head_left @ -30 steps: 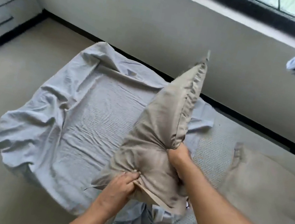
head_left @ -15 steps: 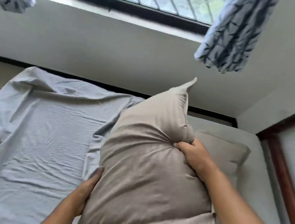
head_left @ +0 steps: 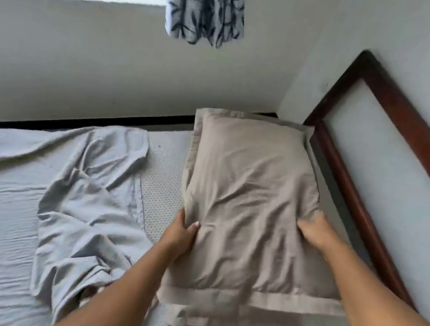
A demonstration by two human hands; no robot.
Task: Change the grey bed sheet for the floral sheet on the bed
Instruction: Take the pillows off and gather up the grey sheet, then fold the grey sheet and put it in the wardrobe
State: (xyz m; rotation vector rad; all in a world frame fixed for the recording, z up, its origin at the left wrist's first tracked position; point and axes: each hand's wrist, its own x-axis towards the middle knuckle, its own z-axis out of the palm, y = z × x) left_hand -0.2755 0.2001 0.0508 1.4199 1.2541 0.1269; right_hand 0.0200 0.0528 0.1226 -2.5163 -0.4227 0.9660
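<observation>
No legible text, labels or numbers (none anywhere)

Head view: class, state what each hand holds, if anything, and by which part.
Both hold the beige pillow: the left hand grips its left side edge, the right hand grips its right side edge, about midway along.

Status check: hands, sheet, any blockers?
Left hand and right hand grip the pillow by its sides. Grey sheet bunched mid-bed, partly on. Pillow sits on bare mattress by the headboard; floral sheet not in view.
</observation>
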